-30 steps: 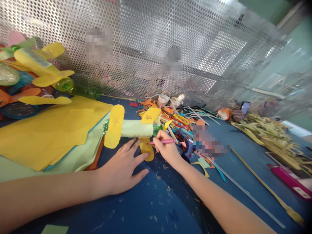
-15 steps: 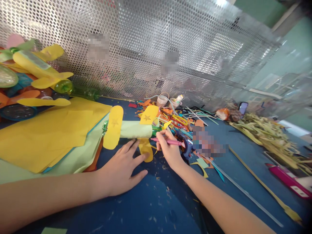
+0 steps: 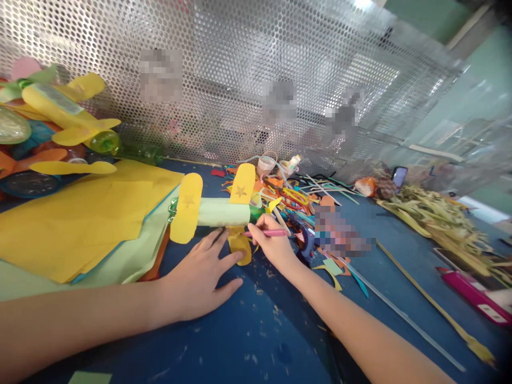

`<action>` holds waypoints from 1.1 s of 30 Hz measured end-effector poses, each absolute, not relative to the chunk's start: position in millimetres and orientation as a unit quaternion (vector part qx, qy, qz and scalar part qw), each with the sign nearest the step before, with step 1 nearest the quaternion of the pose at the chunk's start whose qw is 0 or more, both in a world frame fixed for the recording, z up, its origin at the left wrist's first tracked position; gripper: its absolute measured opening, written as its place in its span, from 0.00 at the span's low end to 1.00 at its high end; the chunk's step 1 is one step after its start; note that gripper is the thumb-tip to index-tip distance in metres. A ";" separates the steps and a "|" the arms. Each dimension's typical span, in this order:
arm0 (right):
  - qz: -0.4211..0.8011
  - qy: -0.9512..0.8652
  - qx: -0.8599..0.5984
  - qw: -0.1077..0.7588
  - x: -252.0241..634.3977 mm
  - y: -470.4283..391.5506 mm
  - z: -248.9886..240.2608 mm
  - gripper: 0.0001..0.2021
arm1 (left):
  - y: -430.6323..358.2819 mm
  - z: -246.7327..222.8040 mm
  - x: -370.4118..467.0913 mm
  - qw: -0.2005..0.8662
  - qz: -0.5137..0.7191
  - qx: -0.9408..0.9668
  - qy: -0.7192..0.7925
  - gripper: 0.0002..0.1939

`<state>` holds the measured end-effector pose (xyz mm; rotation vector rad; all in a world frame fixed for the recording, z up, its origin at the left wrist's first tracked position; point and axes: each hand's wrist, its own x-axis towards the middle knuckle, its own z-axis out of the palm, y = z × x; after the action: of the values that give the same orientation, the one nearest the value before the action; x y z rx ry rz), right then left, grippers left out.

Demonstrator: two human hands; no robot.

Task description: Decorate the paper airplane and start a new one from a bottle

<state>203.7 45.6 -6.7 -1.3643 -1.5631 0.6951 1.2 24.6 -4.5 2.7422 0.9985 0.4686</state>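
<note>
A toy plane made from a green plastic bottle lies on its side, its body wrapped in pale green paper (image 3: 222, 212). Yellow wing pieces stick out from it; the upper one (image 3: 243, 184) and the one at the left end (image 3: 187, 208) each bear a star. My left hand (image 3: 206, 274) rests flat with fingers spread, fingertips at the body's lower edge beside the lower yellow wing (image 3: 241, 250). In my right hand (image 3: 274, 244) is a pink pen (image 3: 272, 233), its tip at the base of that lower wing.
Yellow and green paper sheets (image 3: 80, 224) lie at left, below several finished bottle planes (image 3: 60, 112). Paper scraps and scissors (image 3: 294, 196) are heaped behind my right hand. Dry husks (image 3: 432, 224), a magenta box cutter (image 3: 476, 293) and a clear stick (image 3: 408, 320) lie right. Perforated metal (image 3: 224, 80) stands behind.
My right hand has shifted slightly left, bringing the pen tip onto the lower wing. The upper wing now stands straighter and higher. My left hand has stayed in place.
</note>
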 end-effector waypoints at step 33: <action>0.244 -0.648 -0.562 0.452 203.4 46.7 -6.5 0.12 | 24.4 -2.0 1.9 0.083 0.134 0.926 0.342 0.25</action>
<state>203.4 46.7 -6.5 -1.3873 -1.6010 0.6028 1.9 24.4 -2.0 2.7660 1.0215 0.3995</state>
